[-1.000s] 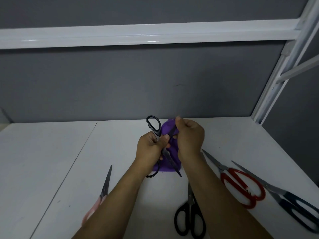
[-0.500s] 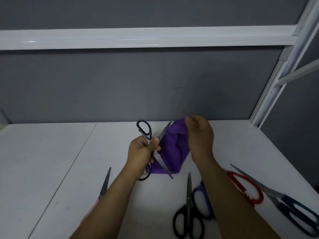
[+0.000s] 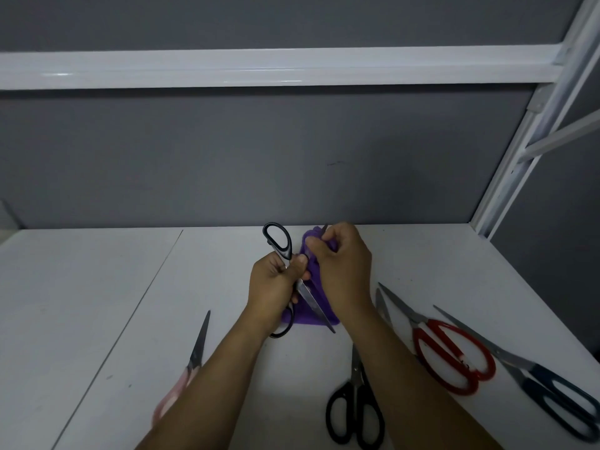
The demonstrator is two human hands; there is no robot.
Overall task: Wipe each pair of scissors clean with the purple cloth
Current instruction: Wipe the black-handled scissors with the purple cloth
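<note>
My left hand (image 3: 274, 284) grips black-handled scissors (image 3: 279, 241) held spread open above the white table, one handle loop pointing up and one blade slanting down to the right. My right hand (image 3: 344, 267) pinches the purple cloth (image 3: 311, 306) around the upper blade, whose tip pokes out above my fingers. The cloth hangs down behind the lower blade. On the table lie pink-handled scissors (image 3: 194, 355) at the left, black-handled scissors (image 3: 355, 410) near the front, red-handled scissors (image 3: 454, 355) and dark blue-handled scissors (image 3: 552, 391) at the right.
The white table (image 3: 97, 303) has a seam running diagonally on its left part. A grey wall stands behind, with a white shelf rail (image 3: 276, 64) overhead and a white frame post (image 3: 519, 151) at the right. Another blade tip (image 3: 381, 303) shows beside my right wrist.
My right hand has drawn back in with the cloth and closed it over the upper blade, next to my left hand. The scissors stay held in my left hand.
</note>
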